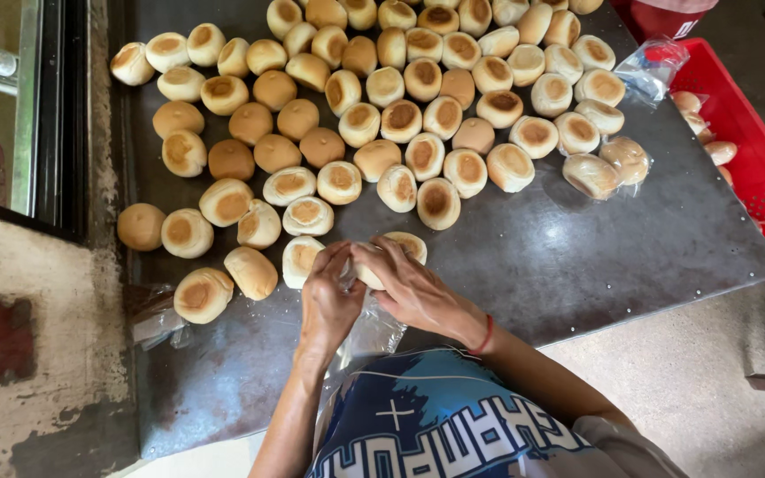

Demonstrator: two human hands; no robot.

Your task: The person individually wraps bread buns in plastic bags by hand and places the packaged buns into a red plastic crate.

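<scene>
The bun (372, 268) in hand sits at the near edge of the surface (577, 257), held between both hands together with a clear plastic bag (369, 332) that trails toward the person's body. The left hand (329, 301) has its fingers closed on the bag mouth and the bun's left side; the right hand (413, 288) has its fingers curled over the top of the bun. Judged from this, one bun is partly bagged, not yet sealed. Two wrapped buns (608, 168) lie at the far right of the surface, and a few more rest in the red crate (759, 168) just beside it. The large spread of unwrapped buns (374, 106) covering the far and left areas indicates that most of the work remains.
</scene>
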